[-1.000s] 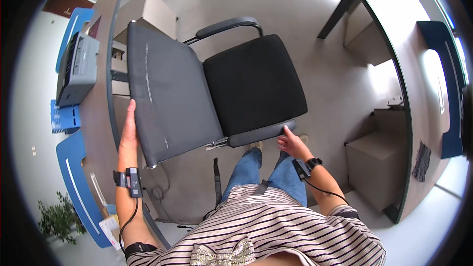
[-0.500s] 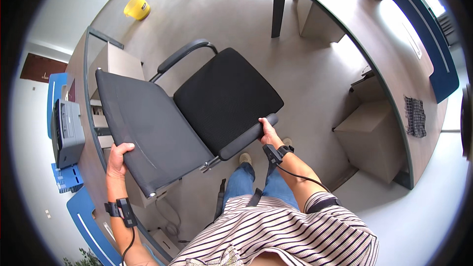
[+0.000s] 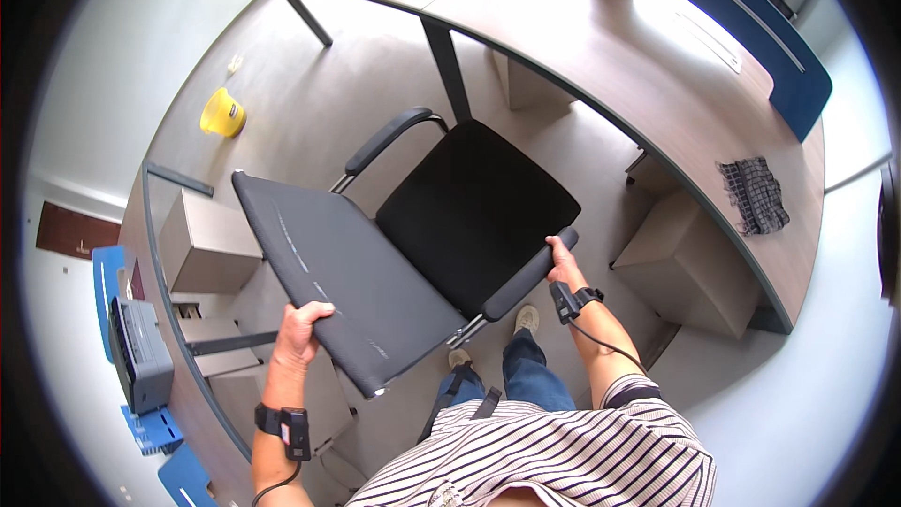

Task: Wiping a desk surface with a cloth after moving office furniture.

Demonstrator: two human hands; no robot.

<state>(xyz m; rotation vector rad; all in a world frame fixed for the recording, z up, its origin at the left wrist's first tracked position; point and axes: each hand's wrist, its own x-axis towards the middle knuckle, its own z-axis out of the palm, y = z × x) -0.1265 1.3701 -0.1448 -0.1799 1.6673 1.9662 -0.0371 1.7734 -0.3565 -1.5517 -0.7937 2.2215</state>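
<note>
In front of me is a black office chair, its dark padded seat point(image 3: 479, 216) turned to the far right and its grey-black backrest point(image 3: 347, 277) to the near left. My left hand point(image 3: 298, 330) grips the outer edge of the backrest, thumb laid over its face. With its fingers wrapped round the front end, my right hand point(image 3: 563, 258) holds the near armrest point(image 3: 522, 284). The far armrest point(image 3: 389, 139) curves up on the other side of the seat. The chair's base is hidden under the seat and backrest.
A long desk point(image 3: 563, 47) runs along the far and right sides, with a dark checked cloth point(image 3: 754, 195) on it. Beige cabinets point(image 3: 690, 263) stand beneath. The left desk carries a grey printer point(image 3: 145, 357). A yellow bucket point(image 3: 223, 114) stands on the floor at the far left.
The chair has shifted to the right in view, with both hands still holding it. My view has turned, and more of the far desk shows.
</note>
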